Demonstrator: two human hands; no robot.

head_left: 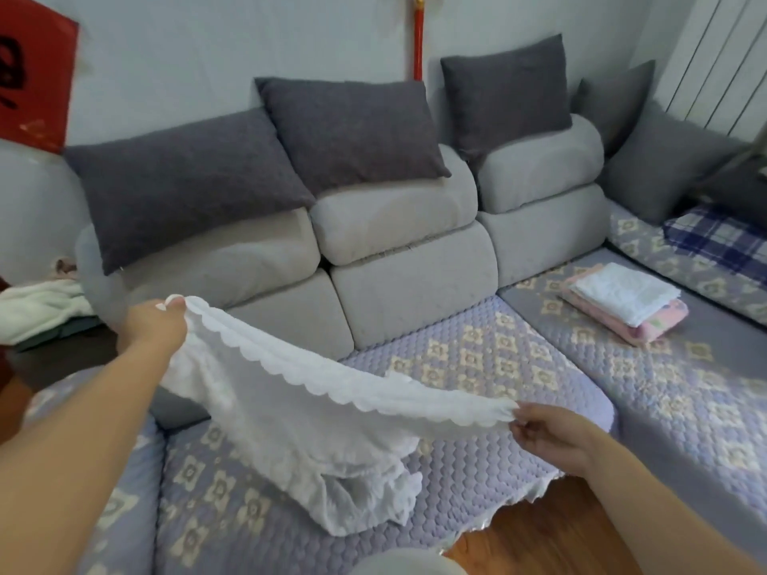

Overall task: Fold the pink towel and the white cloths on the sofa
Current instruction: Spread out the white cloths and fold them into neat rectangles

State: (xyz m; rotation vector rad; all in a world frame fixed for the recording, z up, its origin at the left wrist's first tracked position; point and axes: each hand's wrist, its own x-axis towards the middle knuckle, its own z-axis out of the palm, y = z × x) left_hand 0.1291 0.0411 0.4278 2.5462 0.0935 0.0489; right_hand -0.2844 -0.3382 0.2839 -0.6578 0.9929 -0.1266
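Note:
A white cloth (299, 421) with a scalloped edge is stretched between my hands above the sofa seat (477, 359). My left hand (155, 325) pinches its far-left corner, raised near the sofa's backrest. My right hand (552, 437) pinches the opposite corner, lower and nearer to me. The cloth's bottom part sags and bunches on the quilted seat cover. On the right seat lies a folded pink towel (655, 325) with a folded white cloth (626, 294) stacked on top of it.
Dark grey pillows (352, 126) lean on the sofa's grey back cushions. A pale green bundle (41, 305) lies at the far left. A blue plaid blanket (718, 242) covers the right corner section. Wooden floor (539, 537) shows past the seat's front edge.

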